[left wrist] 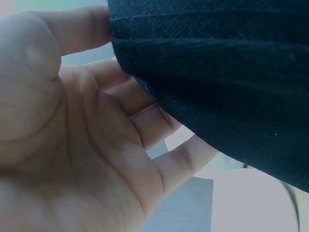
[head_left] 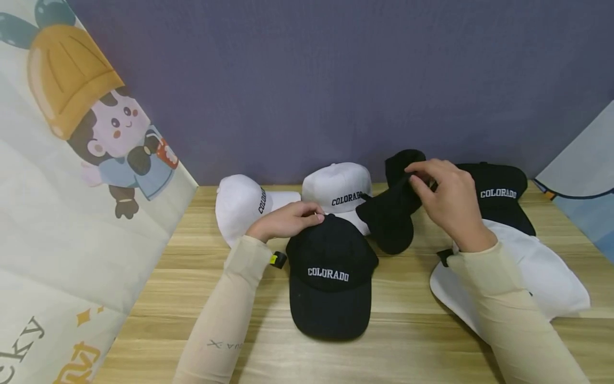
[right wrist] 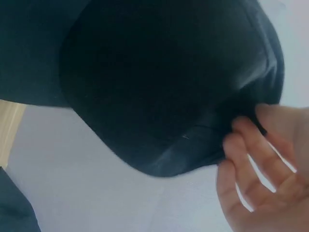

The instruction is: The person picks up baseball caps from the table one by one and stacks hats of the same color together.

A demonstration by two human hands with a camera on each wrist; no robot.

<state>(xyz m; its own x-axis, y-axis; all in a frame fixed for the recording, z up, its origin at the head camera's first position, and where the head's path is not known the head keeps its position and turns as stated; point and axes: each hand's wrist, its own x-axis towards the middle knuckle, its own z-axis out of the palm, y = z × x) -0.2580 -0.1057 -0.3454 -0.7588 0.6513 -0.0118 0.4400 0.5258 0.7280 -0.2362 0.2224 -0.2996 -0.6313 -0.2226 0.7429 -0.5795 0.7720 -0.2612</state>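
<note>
Black cap point(head_left: 390, 213) pinched by right hand point(head_left: 448, 200), lettering hidden; left hand point(head_left: 288, 220) relaxed on front cap point(head_left: 330, 277).

Wooden table point(head_left: 412, 341); black caps point(head_left: 331, 277), white caps point(head_left: 240, 205), white cloth point(head_left: 551, 277).

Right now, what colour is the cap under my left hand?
Black cap with white COLORADO lettering; head view.
</note>
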